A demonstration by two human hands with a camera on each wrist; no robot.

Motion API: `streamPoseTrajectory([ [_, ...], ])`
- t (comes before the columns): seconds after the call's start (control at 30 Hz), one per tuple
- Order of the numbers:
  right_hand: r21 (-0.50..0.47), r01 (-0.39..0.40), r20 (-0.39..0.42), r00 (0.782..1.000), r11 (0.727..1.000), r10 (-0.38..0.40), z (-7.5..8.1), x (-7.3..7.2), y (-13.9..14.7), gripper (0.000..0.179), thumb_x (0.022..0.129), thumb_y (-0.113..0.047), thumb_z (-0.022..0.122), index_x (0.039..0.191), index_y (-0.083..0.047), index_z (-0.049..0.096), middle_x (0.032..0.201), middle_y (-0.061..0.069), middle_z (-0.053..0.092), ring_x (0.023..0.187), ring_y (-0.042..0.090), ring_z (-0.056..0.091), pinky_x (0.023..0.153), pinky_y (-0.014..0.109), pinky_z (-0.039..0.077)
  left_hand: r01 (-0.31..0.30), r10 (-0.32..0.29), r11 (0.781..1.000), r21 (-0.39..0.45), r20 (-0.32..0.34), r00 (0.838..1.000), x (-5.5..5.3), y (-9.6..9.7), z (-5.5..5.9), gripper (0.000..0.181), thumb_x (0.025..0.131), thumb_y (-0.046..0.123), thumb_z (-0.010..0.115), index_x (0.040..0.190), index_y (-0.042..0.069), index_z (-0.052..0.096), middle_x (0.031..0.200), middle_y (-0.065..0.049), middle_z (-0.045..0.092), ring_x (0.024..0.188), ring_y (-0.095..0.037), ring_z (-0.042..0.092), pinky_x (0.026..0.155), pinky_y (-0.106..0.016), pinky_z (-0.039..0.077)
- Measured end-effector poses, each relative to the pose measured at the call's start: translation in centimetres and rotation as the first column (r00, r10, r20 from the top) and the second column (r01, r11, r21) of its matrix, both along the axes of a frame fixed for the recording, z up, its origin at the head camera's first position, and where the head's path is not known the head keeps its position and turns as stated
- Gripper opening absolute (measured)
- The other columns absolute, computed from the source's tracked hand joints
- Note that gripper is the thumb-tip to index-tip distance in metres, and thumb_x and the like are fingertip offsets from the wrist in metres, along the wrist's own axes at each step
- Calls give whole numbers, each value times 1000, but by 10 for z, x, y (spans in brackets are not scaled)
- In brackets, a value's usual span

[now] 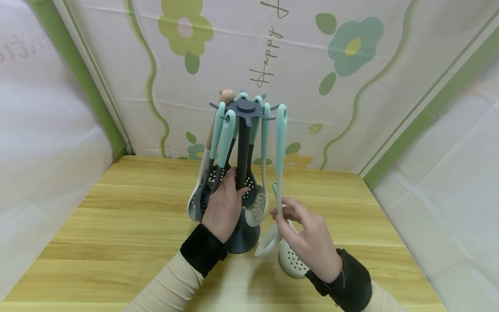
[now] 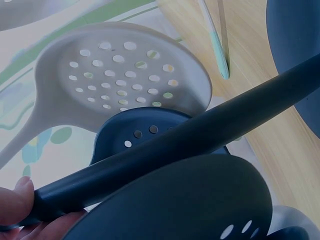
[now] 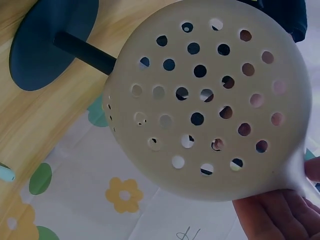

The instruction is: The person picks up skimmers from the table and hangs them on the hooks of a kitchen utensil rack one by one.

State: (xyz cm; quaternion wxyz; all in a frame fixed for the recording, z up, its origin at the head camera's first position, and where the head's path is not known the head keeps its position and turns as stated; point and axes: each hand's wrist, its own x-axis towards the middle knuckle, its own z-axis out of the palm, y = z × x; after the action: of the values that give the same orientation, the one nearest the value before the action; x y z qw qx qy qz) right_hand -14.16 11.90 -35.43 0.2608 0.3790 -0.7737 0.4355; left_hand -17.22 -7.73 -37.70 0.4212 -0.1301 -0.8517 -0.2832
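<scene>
In the head view, a dark utensil stand (image 1: 244,242) with a hooked top stands mid-table, several kitchen utensils hanging around it. My left hand (image 1: 224,206) grips its dark post (image 2: 165,150), thumb and fingers around it. My right hand (image 1: 306,232) pinches the pale neck of a skimmer (image 3: 200,100) with a mint handle, between thumb and fingers. Its round-holed head hangs low at the stand's right. The handle's looped end is level with the stand's top, right beside a hook. Another pale holed skimmer (image 1: 291,262) lies below my right hand, partly covered by it.
A light grey skimmer (image 2: 125,75) hangs on the stand's right side, and dark holed utensils hang around the post. A wooden-topped handle (image 1: 227,96) rises at the back left. The wooden table (image 1: 117,234) is enclosed by printed cloth walls (image 1: 304,108).
</scene>
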Motion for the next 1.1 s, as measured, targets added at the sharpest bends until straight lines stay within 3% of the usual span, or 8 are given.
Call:
streamPoseTrajectory([
  [0.7, 32, 20, 3, 1000, 999, -20, -2, -1, -4, 27, 80, 14, 69, 106, 7, 66, 87, 10, 78, 78, 19, 76, 66, 28, 61, -6, 5, 1000, -15, -40, 999, -1, -1, -2, 48, 91, 11, 69, 128, -11, 49, 98, -24, 65, 81, -33, 70, 63, -43, 61],
  [1.1, 43, -3, 6, 1000, 999, 3, -3, -3, -8, 32, 81, 13, 68, 113, 9, 68, 88, 10, 78, 75, 14, 74, 62, 24, 60, -7, 7, 1000, -9, -22, 1000, 0, 0, -1, 47, 90, 9, 70, 127, -10, 49, 98, -23, 66, 80, -32, 70, 64, -42, 61],
])
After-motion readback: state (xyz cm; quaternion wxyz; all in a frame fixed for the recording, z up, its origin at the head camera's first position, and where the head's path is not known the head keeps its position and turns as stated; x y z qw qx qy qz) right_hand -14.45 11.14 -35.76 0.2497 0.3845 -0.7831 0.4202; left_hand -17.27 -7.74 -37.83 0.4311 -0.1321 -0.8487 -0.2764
